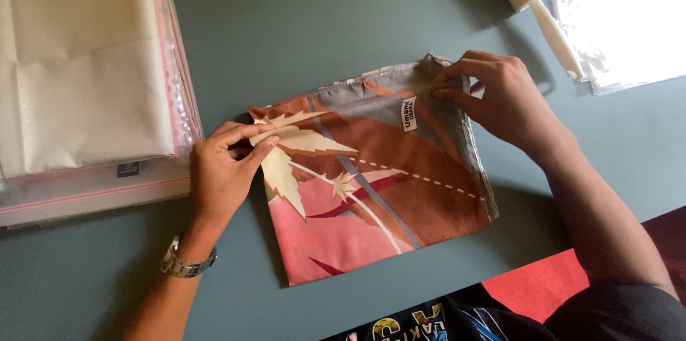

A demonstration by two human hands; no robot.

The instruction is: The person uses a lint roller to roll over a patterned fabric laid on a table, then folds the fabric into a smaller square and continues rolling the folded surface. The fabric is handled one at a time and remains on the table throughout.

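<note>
Scarf (371, 184) pinched at both far corners by left hand (218, 173) and right hand (500, 98); uneven pulling could skew the fold.

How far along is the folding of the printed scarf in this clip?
Done: the printed scarf already lies folded into a compact rectangle on the grey-green table. In hand: the left hand pinches its upper left corner and the right hand pinches the upper right corner, aligning the top edge. Left, judging by the bagged cloths beside it: probably bagging; the scarf is not bagged yet.
</note>
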